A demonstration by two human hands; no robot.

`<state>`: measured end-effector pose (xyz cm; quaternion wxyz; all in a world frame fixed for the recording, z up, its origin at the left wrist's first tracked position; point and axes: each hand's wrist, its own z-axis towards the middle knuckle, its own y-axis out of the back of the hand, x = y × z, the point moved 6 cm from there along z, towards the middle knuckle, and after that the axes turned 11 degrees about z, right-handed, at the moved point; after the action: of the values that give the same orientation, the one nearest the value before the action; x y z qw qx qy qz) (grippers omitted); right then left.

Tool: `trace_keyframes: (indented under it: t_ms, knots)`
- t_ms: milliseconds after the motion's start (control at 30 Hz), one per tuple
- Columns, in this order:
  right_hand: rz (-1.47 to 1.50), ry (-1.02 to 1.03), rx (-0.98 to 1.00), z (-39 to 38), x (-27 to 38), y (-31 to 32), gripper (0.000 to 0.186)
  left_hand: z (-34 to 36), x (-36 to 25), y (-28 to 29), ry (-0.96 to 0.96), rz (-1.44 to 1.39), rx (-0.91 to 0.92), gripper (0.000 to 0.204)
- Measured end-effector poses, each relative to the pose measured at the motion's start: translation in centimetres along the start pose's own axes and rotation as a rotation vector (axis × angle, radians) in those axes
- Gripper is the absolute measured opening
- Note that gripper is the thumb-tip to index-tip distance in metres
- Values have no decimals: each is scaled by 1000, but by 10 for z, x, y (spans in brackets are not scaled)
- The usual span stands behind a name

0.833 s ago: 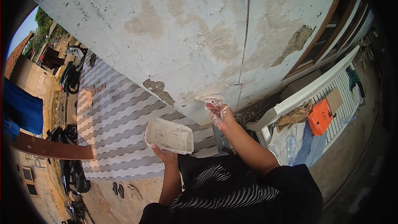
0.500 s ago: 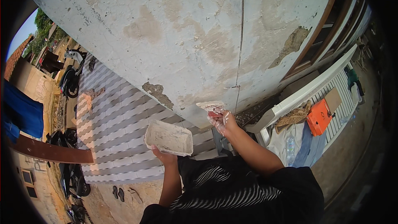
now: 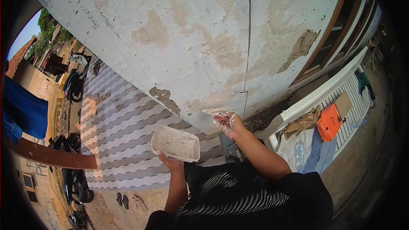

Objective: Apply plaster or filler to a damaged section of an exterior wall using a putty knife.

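My left hand (image 3: 171, 162) grips the near rim of a shallow rectangular tub (image 3: 175, 142), its inside smeared with pale putty. My right hand (image 3: 230, 127), fingers spotted with white, is closed round the red handle of a putty knife (image 3: 216, 111). Putty coats the wide blade, which points left and hangs in front of the lower wall, to the right of the tub and apart from it. Ahead stands a pale, patchy wall (image 3: 191, 38) with beige filled areas, a long vertical crack and bare spots where the coating has flaked off.
On the right a white slatted bench (image 3: 352, 89) carries an orange bag (image 3: 329, 122), a plastic bottle (image 3: 300, 155) and cloths. Striped floor tiles (image 3: 123, 136) lie to the left. Motorcycles (image 3: 76, 76) stand beyond them, and sandals (image 3: 122, 200) lie near the tiles' edge.
The putty knife's blade has tilted and now shows more edge-on. My left hand still holds the tub. The whole view has shifted slightly.
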<state>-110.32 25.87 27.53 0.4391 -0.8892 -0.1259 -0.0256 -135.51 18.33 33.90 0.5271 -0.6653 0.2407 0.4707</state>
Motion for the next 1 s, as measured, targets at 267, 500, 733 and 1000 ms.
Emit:
trace_keyframes:
  t_ms: [267, 500, 733, 1000]
  knots:
    - [57, -23, 12, 19, 2, -18, 25, 3, -1, -8, -5, 9, 59, 72]
    - [91, 11, 0, 6, 2, 7, 28, 4, 5, -3, 9, 4, 40, 71]
    - [-74, -171, 74, 18, -48, -27, 28, 3, 4, 0, 0, -3, 8, 71]
    - [263, -90, -42, 11, -33, -54, 30, -2, -4, 3, -4, -8, -40, 70]
